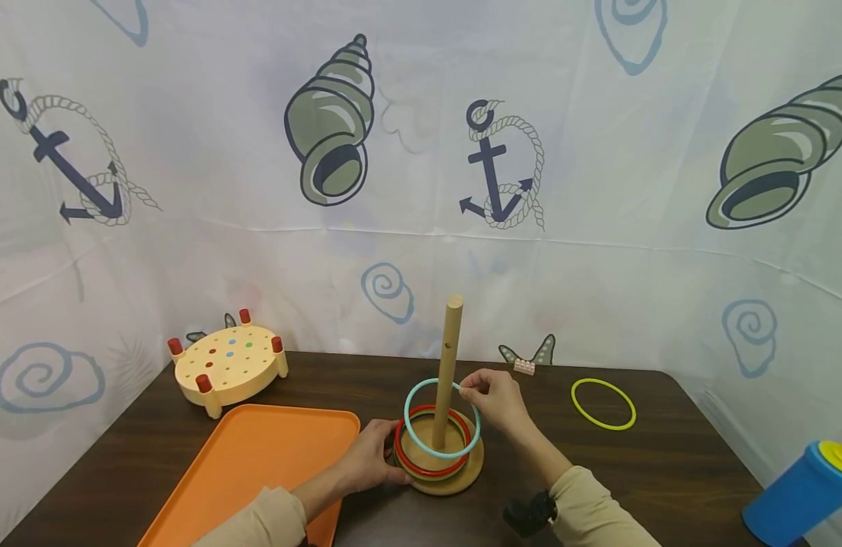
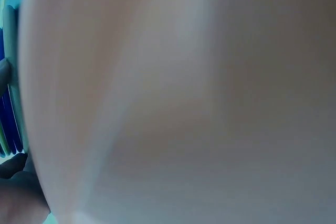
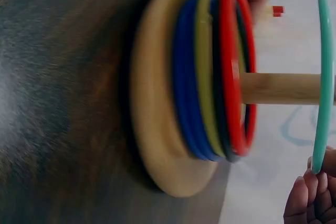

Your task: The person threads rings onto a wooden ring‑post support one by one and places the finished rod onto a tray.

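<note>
on the left wrist feed i get mostly a pale surface (image 2: 157, 98), too blurred to identify, with the stacked rings (image 2: 12, 40) cut off at the picture's left edge. the right wrist feed crops the right hand (image 3: 312, 195) and smears the wooden base (image 3: 152, 93). the head view clips the blue bottle (image 1: 800, 494).

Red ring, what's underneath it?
Below the red ring are a dark ring, a yellow ring, blue rings, then the wooden base. The base directly beneath the rings is covered.

the left sleeve (image 1: 267, 518) at seven o'clock and the right sleeve (image 1: 595, 513) at five are plain beige cloth with creased cuffs (image 1: 568, 490); a lumpy black wrist piece (image 1: 528, 515) sits at the right cuff's nine o'clock.
</note>
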The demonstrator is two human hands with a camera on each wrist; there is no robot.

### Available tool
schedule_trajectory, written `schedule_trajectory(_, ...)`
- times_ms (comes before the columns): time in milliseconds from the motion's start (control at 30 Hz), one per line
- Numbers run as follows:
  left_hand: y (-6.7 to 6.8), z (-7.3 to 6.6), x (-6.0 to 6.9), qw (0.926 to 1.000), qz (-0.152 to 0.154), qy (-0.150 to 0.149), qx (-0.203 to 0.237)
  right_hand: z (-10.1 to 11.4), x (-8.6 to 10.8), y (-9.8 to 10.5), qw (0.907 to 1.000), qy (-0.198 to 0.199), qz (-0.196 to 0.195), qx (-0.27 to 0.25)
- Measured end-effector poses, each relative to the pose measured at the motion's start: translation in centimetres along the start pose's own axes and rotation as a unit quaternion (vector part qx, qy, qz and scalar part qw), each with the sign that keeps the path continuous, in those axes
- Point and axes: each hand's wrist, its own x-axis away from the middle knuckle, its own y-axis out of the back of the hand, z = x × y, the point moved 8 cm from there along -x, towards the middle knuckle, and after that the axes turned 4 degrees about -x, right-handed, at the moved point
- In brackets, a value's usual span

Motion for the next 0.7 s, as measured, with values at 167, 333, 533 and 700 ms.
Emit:
schedule_trajectory(167, 0.0, 0.1, 0.0, 0.9999, 0.007, -0.003, 0.010, -0.7, 0.4, -1.2, 0.9998, -0.008, 0.019, 0.006)
schedule_trajectory(333, 0.0, 0.2, -0.1, 0.9997, 0.004, -0.021, 0.010, -1.2, 0.6, -1.8, 0.9992, -0.020, 0.031, 0.011)
schedule_trajectory(533, -0.1, 0.1, -0.1, 0.9999, 0.001, -0.007, 0.015, -1.3, 0.6, -2.1, 0.9992, -0.014, 0.027, 0.024)
schedule_trajectory(700, 0.0, -0.3, 0.1, 1.0000, -0.002, -0.005, 0.003, -1.1, 0.6, -2.3, 0.9991, -0.001, 0.023, 0.036)
